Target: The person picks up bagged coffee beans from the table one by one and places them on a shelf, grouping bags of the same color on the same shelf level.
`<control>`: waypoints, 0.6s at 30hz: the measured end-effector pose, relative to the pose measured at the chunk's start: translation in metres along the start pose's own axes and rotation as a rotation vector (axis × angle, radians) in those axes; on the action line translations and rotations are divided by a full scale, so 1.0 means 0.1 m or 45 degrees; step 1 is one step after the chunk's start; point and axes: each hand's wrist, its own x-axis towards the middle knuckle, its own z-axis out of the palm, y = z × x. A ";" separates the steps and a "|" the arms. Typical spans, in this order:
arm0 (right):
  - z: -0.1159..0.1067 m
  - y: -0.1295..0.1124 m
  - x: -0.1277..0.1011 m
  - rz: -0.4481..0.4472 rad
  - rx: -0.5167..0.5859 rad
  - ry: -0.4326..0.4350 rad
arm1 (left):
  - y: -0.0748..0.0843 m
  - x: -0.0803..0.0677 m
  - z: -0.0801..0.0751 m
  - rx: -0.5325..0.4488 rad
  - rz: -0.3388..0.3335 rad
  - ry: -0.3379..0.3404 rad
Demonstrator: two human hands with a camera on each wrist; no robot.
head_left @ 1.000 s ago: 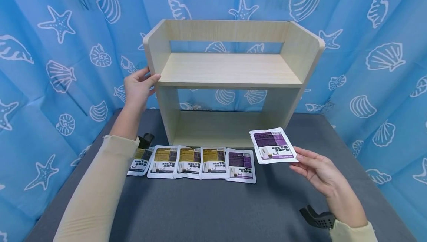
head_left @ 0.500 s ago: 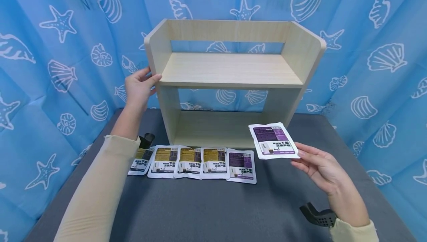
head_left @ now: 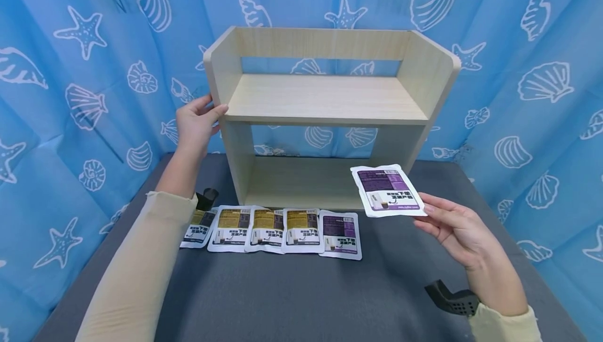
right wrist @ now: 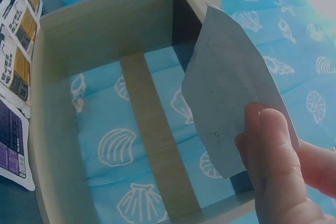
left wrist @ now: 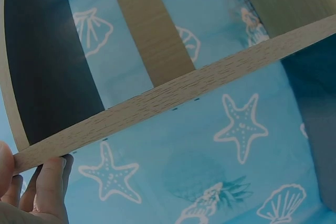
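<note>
A flat white packet with a purple label [head_left: 388, 191] is pinched at its right corner by my right hand [head_left: 454, 227], raised in front of the shelf's right lower part. In the right wrist view the packet's plain pale underside [right wrist: 226, 87] faces the camera, with fingers beneath and the thumb partly hidden. My left hand [head_left: 195, 122] grips the left side panel of a light wooden two-tier shelf [head_left: 325, 98] near the middle board. The left wrist view shows fingers [left wrist: 50, 184] curled round the panel's edge [left wrist: 142, 98].
Along the shelf's front lies a row of packets on the grey table [head_left: 301, 295]: several with gold labels [head_left: 301, 229] and one purple-labelled packet [head_left: 340, 234] at the right end. A blue shell-patterned curtain [head_left: 518, 96] hangs behind and at both sides.
My right hand has lifted the purple-labelled packet slightly upward, toward the shelf. The left hand keeps its hold on the side panel, and the row of packets has not moved.
</note>
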 end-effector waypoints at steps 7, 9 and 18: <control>0.02 -0.03 0.00 -0.024 0.003 -0.022 | -0.01 0.01 0.01 -0.004 0.006 -0.011; 0.03 -0.03 0.00 -0.026 0.009 -0.036 | -0.02 0.01 0.01 -0.006 0.006 -0.011; 0.08 -0.07 0.02 -0.028 -0.005 -0.009 | -0.03 0.01 -0.01 -0.016 0.012 -0.009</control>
